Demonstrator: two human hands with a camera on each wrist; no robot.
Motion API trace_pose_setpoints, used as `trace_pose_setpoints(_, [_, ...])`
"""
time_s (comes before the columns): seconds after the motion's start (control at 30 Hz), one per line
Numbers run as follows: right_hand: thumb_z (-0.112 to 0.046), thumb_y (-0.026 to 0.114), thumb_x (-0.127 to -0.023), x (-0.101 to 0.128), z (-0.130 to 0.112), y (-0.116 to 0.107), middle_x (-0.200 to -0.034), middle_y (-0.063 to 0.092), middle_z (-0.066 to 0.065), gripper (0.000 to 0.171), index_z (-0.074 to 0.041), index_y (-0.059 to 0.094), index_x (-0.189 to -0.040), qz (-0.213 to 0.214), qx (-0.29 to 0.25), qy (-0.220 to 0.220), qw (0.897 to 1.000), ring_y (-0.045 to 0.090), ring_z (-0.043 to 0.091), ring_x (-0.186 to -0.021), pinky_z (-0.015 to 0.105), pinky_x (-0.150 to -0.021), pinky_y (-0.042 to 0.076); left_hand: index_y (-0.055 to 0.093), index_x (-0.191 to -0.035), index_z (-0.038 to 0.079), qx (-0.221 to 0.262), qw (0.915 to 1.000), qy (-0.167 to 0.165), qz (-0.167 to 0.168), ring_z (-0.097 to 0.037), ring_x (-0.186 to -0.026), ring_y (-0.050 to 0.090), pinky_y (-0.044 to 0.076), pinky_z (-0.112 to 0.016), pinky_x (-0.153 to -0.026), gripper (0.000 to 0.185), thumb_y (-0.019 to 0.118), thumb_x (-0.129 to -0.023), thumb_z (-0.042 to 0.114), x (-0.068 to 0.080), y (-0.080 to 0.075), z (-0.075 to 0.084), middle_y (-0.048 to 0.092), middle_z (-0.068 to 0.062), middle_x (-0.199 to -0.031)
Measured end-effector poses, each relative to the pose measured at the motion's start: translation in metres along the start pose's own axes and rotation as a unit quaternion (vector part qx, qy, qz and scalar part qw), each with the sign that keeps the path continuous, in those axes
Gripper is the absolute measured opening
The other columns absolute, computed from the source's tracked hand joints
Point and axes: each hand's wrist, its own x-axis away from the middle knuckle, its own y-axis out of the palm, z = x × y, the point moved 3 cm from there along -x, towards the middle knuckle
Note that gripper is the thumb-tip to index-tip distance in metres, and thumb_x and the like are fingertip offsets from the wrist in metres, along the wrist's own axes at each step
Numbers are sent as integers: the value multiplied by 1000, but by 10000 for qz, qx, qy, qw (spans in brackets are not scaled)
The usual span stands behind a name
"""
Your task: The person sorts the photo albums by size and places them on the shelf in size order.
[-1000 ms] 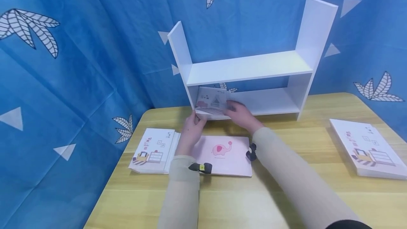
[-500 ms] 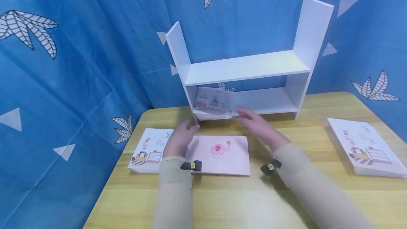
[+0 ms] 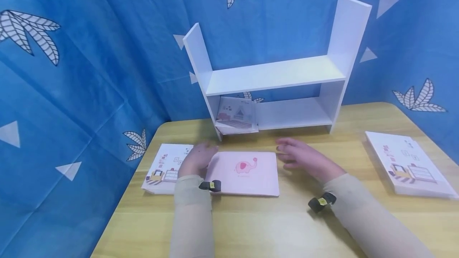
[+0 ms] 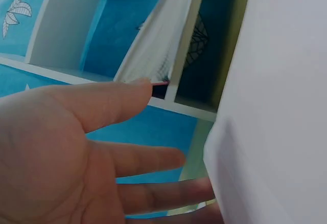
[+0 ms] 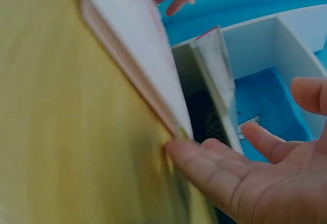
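Head view, pink book (image 3: 247,180) right of left hand (image 3: 198,158), possibly touching

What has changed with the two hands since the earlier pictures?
The right hand released the book on the lower shelf; it and the left hand drew back toward the person, spreading apart. The pink book, white shelf unit, left stack and right stack stayed put.

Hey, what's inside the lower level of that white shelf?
A printed book sits at its left end in the head view, with blue patterned curtain behind the shelf. Whatever the book covers is hidden.
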Motion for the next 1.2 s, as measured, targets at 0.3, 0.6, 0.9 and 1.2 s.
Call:
trace_pose_setpoints(0.3, [-22, 54, -104, -2, 13, 3, -148, 47, 24, 52, -3, 40, -150, -207, -292, 199, 9992, 56, 40, -127, 49, -95, 54, 51, -147, 5, -333, 9975, -508, -352, -42, -137, 44, 34, -58, -113, 68, 52, -100, 54, 0, 4, -14, 53, -19, -146])
trace_pose_setpoints(0.6, [-15, 48, -106, -5, 14, 6, -152, 36, 32, 55, 8, 29, -153, -188, -1039, -64, 9944, 49, 45, -132, 51, -101, 49, 52, -142, -2, -763, 9949, -545, -377, -38, -121, 55, 40, -55, -108, 71, 52, -100, 54, -5, 7, -11, 58, -21, -136])
trace_pose_setpoints(0.9, [-6, 49, -103, -13, 22, 15, -146, 44, 31, 62, 4, 20, -157, 791, -1083, -216, 9907, 58, 40, -122, 44, -99, 52, 50, -145, 0, -234, 9973, -538, -433, -41, -134, 47, 35, -56, -113, 71, 56, -98, 52, -8, 14, -5, 53, -21, -144])
trace_pose_setpoints(1.2, [-4, 44, -101, -11, 29, 29, -138, 48, 23, 63, -5, 18, -159, 594, -988, 39, 9933, 63, 34, -99, 41, -83, 57, 49, -150, 7, -295, 9975, -462, -436, -42, -140, 41, 32, -59, -114, 70, 58, -97, 53, -7, 28, 12, 50, -17, -149])
